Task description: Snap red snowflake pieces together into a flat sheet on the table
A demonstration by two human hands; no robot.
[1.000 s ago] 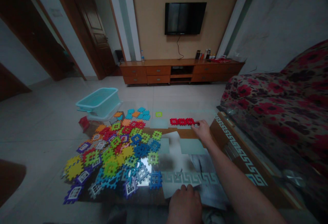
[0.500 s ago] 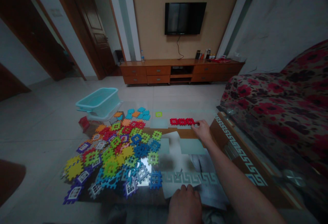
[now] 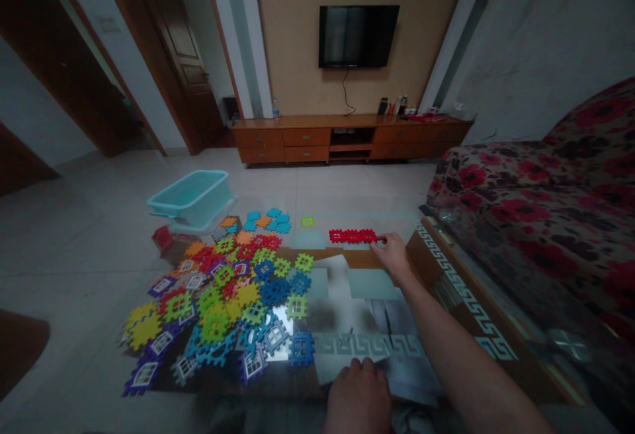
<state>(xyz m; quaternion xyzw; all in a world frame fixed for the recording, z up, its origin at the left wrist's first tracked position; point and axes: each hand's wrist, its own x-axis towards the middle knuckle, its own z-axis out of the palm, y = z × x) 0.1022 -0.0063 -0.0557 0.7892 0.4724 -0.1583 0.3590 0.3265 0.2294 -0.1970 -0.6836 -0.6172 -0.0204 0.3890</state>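
Living room with a wall-mounted television (image 3: pixel 358 36), upper centre; labels on the bottles (image 3: pixel 391 106) beneath it are too small to read. On the glass-topped bench (image 3: pixel 461 295), the right hand (image 3: pixel 391 257) pinches the end of a red chain of interlocked plastic tiles (image 3: pixel 352 235), right of centre. The left hand (image 3: pixel 358 399), bottom centre, rests curled on a paper sheet (image 3: pixel 342 371), near a heap of multicoloured tiles (image 3: pixel 218 302).

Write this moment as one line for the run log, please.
right hand: touching red chain | left hand: at white sheet | rest: puzzle pieces, blue tub
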